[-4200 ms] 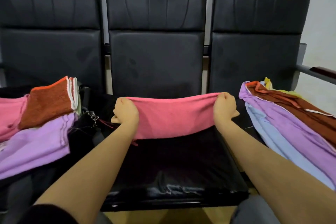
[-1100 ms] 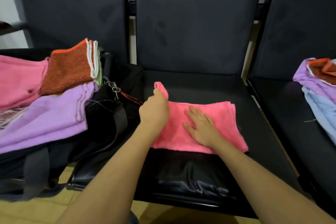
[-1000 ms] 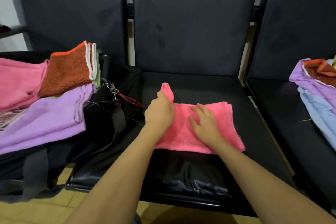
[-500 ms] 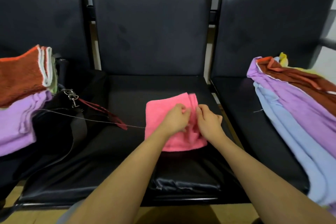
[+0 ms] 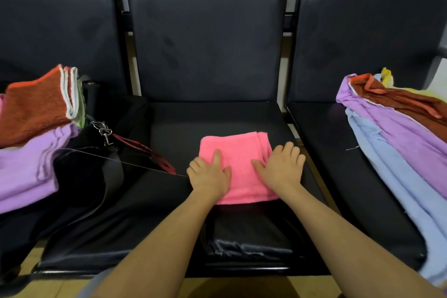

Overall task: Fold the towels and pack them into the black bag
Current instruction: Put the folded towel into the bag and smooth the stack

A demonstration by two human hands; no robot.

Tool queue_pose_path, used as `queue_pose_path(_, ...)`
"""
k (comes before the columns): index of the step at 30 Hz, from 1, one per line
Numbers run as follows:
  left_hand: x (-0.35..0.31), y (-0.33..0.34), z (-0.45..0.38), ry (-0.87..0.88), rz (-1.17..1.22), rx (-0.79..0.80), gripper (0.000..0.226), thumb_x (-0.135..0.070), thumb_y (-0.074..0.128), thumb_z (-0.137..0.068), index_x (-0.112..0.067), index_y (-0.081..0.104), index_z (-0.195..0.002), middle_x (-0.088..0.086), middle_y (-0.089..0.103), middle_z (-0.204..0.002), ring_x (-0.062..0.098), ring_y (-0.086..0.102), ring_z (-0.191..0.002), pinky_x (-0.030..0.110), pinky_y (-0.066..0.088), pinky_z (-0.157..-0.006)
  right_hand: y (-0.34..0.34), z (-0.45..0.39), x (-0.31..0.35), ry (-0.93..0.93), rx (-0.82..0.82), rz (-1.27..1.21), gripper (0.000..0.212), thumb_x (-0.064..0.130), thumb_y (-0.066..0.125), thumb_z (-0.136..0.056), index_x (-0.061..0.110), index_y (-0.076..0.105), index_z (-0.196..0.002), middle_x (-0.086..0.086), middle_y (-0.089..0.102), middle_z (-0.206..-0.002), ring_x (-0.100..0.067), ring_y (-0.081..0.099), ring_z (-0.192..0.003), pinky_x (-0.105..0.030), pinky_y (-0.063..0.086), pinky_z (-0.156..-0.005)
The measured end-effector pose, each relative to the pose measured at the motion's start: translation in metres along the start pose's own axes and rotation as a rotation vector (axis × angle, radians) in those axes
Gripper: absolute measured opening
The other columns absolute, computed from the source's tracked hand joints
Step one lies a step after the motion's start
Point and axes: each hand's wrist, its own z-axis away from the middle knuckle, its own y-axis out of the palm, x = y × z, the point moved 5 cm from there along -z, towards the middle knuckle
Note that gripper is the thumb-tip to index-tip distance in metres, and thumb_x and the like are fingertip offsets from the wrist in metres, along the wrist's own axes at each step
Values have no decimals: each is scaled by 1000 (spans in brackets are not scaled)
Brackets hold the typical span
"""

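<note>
A pink towel [image 5: 238, 157], folded into a small square, lies on the middle black seat [image 5: 217, 116]. My left hand [image 5: 209, 174] holds its left side and my right hand [image 5: 280, 167] its right side. Each thumb lies on top and the fingers curl down over the towel's edge. The black bag [image 5: 79, 176] slumps on the left seat, its strap and metal clip [image 5: 104, 130] trailing toward the middle. Folded towels sit on the bag, a rust-orange one [image 5: 33, 109] above a purple one [image 5: 24, 167].
A loose pile of unfolded towels covers the right seat: purple [image 5: 399, 133], light blue [image 5: 387, 172], brown [image 5: 416, 106] and a bit of yellow. Seat backs rise behind. A thin thread runs from the bag to the pink towel.
The pink towel went from a long strip to a small square. My hands left its right fold and spread to its left and right sides. The view shifted right.
</note>
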Motion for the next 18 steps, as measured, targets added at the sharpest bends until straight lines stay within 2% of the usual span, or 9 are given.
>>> queue_pose_path(3,2,-3,1,46,35,-23,56,-48,29,-99,-26,14,-147,22,35,-132,36,42,-117,44,29,-101,7,-1,9,-28,100,-28,49,54,45,-93,9,55,-109,-11,40,-126,-27,39,-116,-38,31,-99)
queue_pose_path(6,4,-10,5,82,204,-10,45,-26,32,-100,-16,20,-143,18,35,-129,35,52,-105,44,35,-97,4,-3,17,-67,124,-110,39,44,46,-96,10,54,-114,-11,42,-129,-28,39,-120,-40,29,-102)
queue_pose_path(8,4,-18,8,101,201,-53,44,-15,29,-99,-11,20,-143,18,34,-130,34,54,-100,45,38,-95,0,-1,21,-95,125,-187,38,38,43,-98,9,47,-122,-11,51,-126,-27,46,-118,-41,31,-102)
queue_pose_path(9,4,-22,11,104,190,-79,44,-13,27,-99,-9,21,-142,18,35,-130,33,54,-99,45,39,-96,-1,1,24,-102,142,-262,39,35,42,-99,8,43,-126,-10,56,-122,-27,51,-114,-41,34,-99)
queue_pose_path(11,5,-32,17,105,185,-126,42,-11,27,-99,-8,24,-140,17,36,-129,32,55,-98,45,38,-95,-8,8,31,-104,176,-420,41,31,41,-100,6,34,-133,-11,60,-116,-27,59,-101,-38,42,-81)
queue_pose_path(13,10,-44,23,101,155,-175,39,-10,27,-98,-8,29,-137,16,38,-126,31,57,-97,44,38,-92,-21,14,37,-141,131,-505,37,26,40,-100,6,34,-130,-11,60,-112,-28,60,-94,-34,40,-69)
queue_pose_path(18,33,-87,37,81,123,-273,35,-9,29,-97,-8,32,-132,16,36,-125,35,56,-99,42,40,-82,-59,28,51,-235,-47,-610,30,26,42,-100,7,39,-123,-8,58,-111,-28,60,-96,-31,37,-71)
